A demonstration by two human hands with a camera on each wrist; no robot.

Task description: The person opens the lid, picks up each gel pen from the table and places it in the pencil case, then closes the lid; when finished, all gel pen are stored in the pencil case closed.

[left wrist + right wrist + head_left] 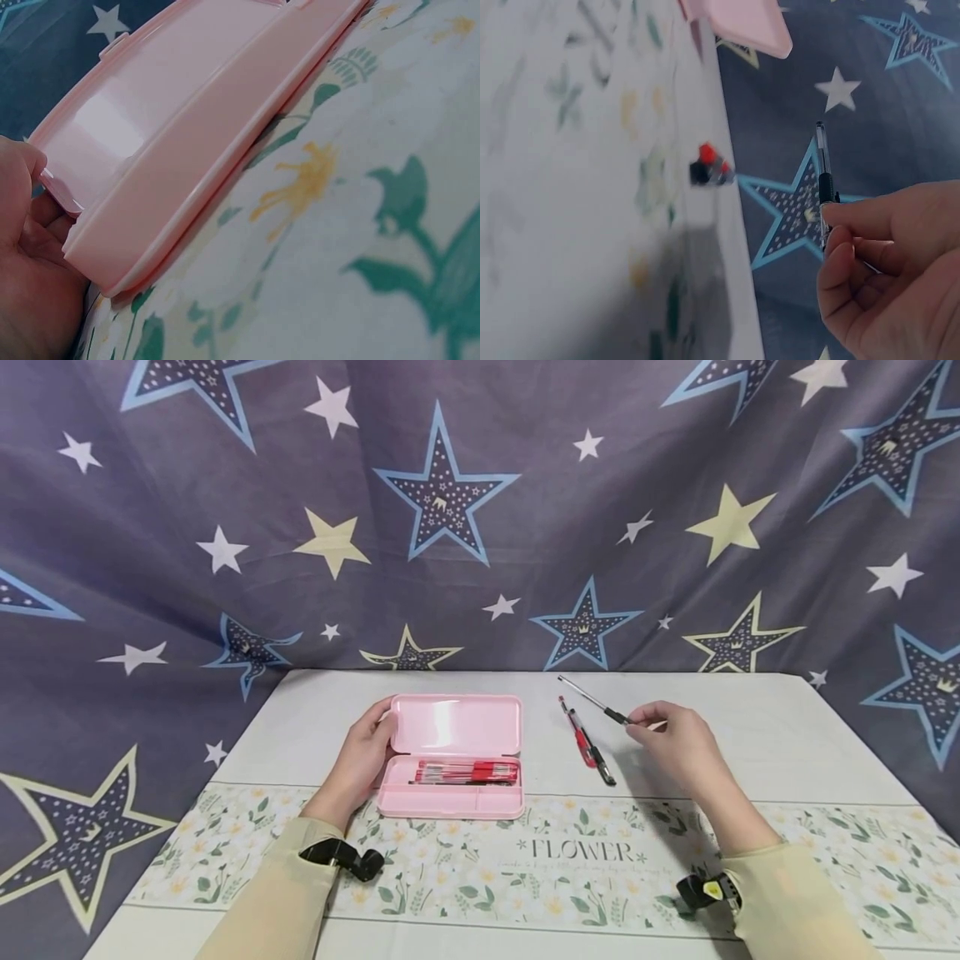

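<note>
A pink pencil case lies on the table with its lid raised at the back. My left hand grips the lid's left edge, thumb on the front and fingers behind, as the left wrist view also shows. Several red pens and dark ones lie in the long rear compartment. Over the table to the right, my right hand pinches a black gel pen near its grip end, the clear barrel slanting up to the left. Below it, a red pen and another black pen lie side by side.
A white table cover with a flowered band lettered FLOWER runs under everything. Behind the table's far edge hangs a dark curtain with stars. Each wrist carries a small black camera on a strap.
</note>
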